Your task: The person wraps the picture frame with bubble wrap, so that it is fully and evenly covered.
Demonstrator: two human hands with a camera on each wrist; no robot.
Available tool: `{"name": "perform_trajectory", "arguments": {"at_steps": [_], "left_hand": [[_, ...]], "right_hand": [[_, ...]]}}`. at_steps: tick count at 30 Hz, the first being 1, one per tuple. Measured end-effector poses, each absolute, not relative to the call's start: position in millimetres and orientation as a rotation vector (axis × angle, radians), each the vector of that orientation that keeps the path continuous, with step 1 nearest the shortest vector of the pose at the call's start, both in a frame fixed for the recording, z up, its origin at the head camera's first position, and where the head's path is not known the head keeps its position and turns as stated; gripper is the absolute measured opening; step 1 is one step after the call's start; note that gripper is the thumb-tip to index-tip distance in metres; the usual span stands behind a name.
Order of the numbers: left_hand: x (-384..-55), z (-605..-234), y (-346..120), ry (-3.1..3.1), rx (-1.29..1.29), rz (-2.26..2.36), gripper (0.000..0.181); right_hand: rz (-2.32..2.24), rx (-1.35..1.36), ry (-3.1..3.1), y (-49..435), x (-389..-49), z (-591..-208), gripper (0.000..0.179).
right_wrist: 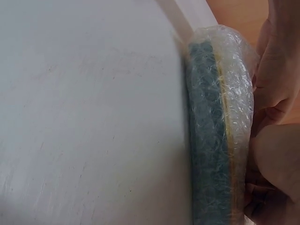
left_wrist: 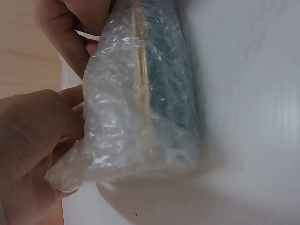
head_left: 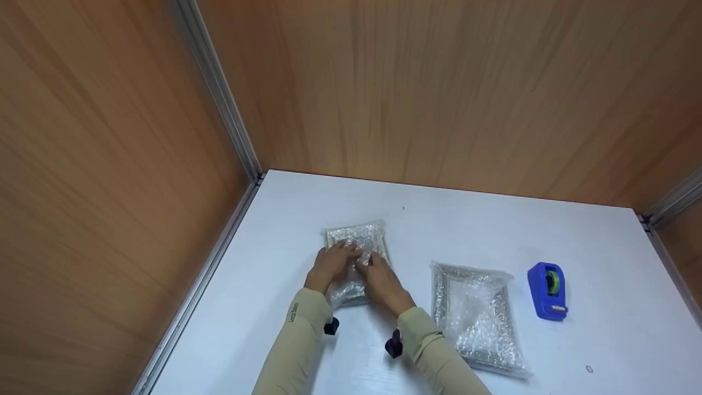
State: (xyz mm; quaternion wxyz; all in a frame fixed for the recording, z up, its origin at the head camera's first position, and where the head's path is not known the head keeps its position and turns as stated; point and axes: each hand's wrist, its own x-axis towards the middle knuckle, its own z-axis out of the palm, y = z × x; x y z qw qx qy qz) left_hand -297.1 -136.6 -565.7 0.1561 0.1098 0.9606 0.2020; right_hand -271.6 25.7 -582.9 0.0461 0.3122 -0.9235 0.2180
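A bubble-wrapped package (head_left: 351,233) lies on the white table, its clear wrap crinkled over a dark green, flat-sided item (left_wrist: 164,70) with a yellowish line along its side. My left hand (head_left: 329,267) lies over the package's left part, fingers reaching across the top toward the right hand. My right hand (head_left: 382,282) is at the package's right side, its bent fingers touching the upper face of the wrap (right_wrist: 234,79). I cannot tell whether those fingers pinch the wrap. In the left wrist view a loose flap of wrap (left_wrist: 70,173) sticks out beside the left hand.
A second bubble-wrapped package (head_left: 477,318) lies right of the right forearm. Beyond it stands a blue tape dispenser (head_left: 547,291) with a greenish roll. Wood panels (head_left: 439,93) with metal frame strips (head_left: 219,99) border the white table (head_left: 439,225) at the back and sides.
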Motion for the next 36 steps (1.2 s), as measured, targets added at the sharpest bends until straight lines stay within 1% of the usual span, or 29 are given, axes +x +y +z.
{"name": "perform_trajectory", "arguments": {"at_steps": [6,13,24,29,33,36], "left_hand": [[-296,-568,-137,2.786,0.332,0.563,0.055],[-292,-570,-140,2.864,0.331,0.544,0.050],[-288,-564,-141,2.933,0.270,0.562,0.046],[-288,-559,-141,2.955,0.271,0.591,0.046],[-286,-555,-141,2.955,0.264,0.643,0.053],[-285,-553,-142,2.957,0.242,0.704,0.052]], "right_hand": [[0.725,0.973,-2.769,29,-269,-585,0.032],[0.890,0.922,-2.807,28,-263,-581,0.031],[1.085,0.662,-2.967,31,-255,-570,0.035],[1.113,0.649,-2.929,33,-255,-569,0.036],[1.117,0.663,-2.892,33,-255,-568,0.035],[1.135,0.666,-2.866,35,-254,-566,0.034]]}}
